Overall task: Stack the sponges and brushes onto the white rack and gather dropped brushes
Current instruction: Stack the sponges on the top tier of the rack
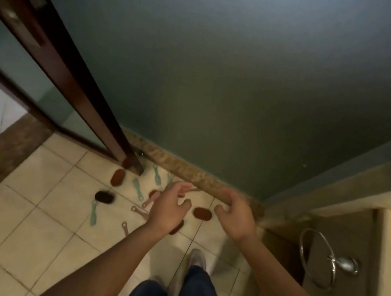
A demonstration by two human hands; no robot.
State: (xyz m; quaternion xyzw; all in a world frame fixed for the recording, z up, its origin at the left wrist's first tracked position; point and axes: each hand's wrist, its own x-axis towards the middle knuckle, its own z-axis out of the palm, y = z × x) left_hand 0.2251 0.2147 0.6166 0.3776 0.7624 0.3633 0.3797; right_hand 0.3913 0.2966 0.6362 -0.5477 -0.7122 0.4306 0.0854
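Fingers (182, 186) of the left hand (169, 210) hang loosely curled and hold nothing. Those of the right hand (236, 215) are likewise slack and empty, and both hands are stretched out above the floor (30, 225). The step in hand looks like the gathering of dropped pieces, with none yet picked up.

From the left on the tiles lie a black sponge (104, 196), a green brush (93, 212) just below it, and a brown sponge (117, 177) near the foot of the door frame (135, 164). More green brushes (138, 189) and pink brushes (140, 211) lie scattered beside and under the left hand. A second brown sponge (202, 213) lies between the two hands.

The next move probably calls for bending low and closing on the nearest piece, likely that second brown sponge or a pink brush. The white rack is not in view, so what it holds cannot be told. At the far right a metal towel ring (316, 258) hangs on a wall.
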